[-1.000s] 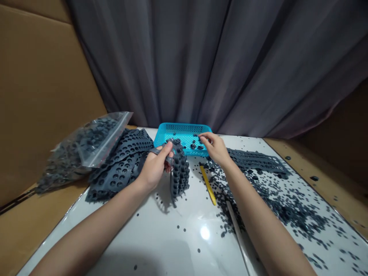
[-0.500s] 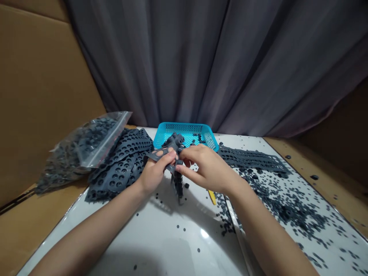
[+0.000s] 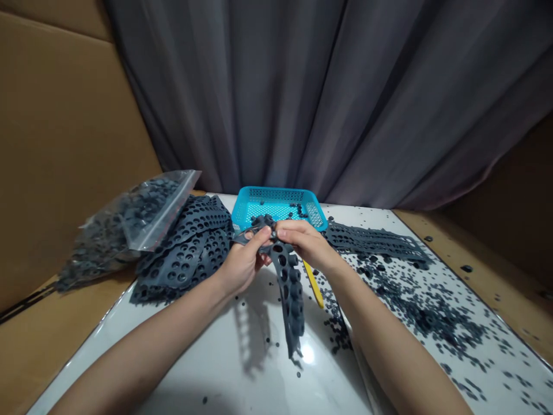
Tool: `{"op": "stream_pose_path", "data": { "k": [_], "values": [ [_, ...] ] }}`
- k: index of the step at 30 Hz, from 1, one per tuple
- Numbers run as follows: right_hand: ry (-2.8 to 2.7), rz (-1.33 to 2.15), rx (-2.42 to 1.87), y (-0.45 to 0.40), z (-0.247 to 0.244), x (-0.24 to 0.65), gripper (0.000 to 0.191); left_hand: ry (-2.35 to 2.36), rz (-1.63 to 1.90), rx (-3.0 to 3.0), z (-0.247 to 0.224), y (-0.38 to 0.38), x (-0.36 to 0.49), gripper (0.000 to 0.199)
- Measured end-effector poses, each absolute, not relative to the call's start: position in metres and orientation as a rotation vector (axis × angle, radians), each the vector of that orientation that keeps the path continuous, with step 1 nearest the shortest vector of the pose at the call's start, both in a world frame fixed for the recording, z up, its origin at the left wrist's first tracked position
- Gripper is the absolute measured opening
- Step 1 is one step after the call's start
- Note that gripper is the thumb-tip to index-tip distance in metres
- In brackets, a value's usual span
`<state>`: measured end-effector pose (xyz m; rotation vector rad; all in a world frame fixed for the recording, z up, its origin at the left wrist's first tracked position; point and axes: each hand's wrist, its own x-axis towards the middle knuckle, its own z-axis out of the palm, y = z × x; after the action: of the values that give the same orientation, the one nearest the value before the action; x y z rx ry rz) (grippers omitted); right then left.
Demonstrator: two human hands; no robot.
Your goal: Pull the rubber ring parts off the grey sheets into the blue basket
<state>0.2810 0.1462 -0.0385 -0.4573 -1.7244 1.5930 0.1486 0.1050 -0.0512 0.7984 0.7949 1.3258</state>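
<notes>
A dark grey rubber sheet (image 3: 290, 294) with rows of round holes and raised cups is folded between my two hands, and its long strip hangs down over the white table. My left hand (image 3: 244, 259) pinches it from the left, thumb on top. From the right, my right hand (image 3: 306, 241) closes its thumb and fingers on the same sheet, close to the left thumb. What lies between the right fingertips is too small to make out. Just beyond the hands stands a blue plastic basket (image 3: 280, 194) with several small dark pieces in it.
At left, a zip bag (image 3: 129, 225) full of dark pieces leans by a stack of perforated rubber sheets (image 3: 185, 248). A yellow stick-like tool (image 3: 314, 282) lies near my right wrist. Punched-out sheets (image 3: 375, 242) and many scattered dark bits (image 3: 432, 317) cover the table's right side.
The rubber sheet has turned, so its hanging strip now swings lower and further right, showing its holes. My right hand has drawn in, its fingers now closer to my left thumb.
</notes>
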Motion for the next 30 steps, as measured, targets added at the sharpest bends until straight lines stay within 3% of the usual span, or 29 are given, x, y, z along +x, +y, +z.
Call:
{"op": "stream_pose_path", "data": {
  "k": [8,14,17,20,23,26,30],
  "values": [
    [-1.160,1.538,-0.322,0.158,-0.050,0.274,0.034,0.937,1.378,0.544,-0.036,0.111,0.131,0.045],
    [-1.894,0.609,-1.081,0.199,-0.066,0.314,0.024,0.903,1.350,0.724,-0.044,0.117,0.131,0.043],
    [-1.955,0.447,-1.299,0.213,-0.082,0.333,0.024,0.868,1.406,0.779,-0.048,0.118,0.134,0.044],
    [-1.953,0.344,-1.429,0.211,-0.082,0.339,0.036,0.847,1.424,0.949,-0.052,0.121,0.133,0.042],
    [-2.054,0.349,-1.273,0.191,-0.059,0.329,0.026,0.896,1.428,1.168,-0.058,0.123,0.128,0.037],
    [-2.330,0.623,-0.794,0.164,-0.032,0.311,0.022,0.923,1.400,1.311,-0.061,0.124,0.123,0.033],
    [-2.460,0.496,-0.762,0.143,-0.022,0.292,0.024,0.882,1.369,1.351,-0.059,0.121,0.121,0.029]
  ]
}}
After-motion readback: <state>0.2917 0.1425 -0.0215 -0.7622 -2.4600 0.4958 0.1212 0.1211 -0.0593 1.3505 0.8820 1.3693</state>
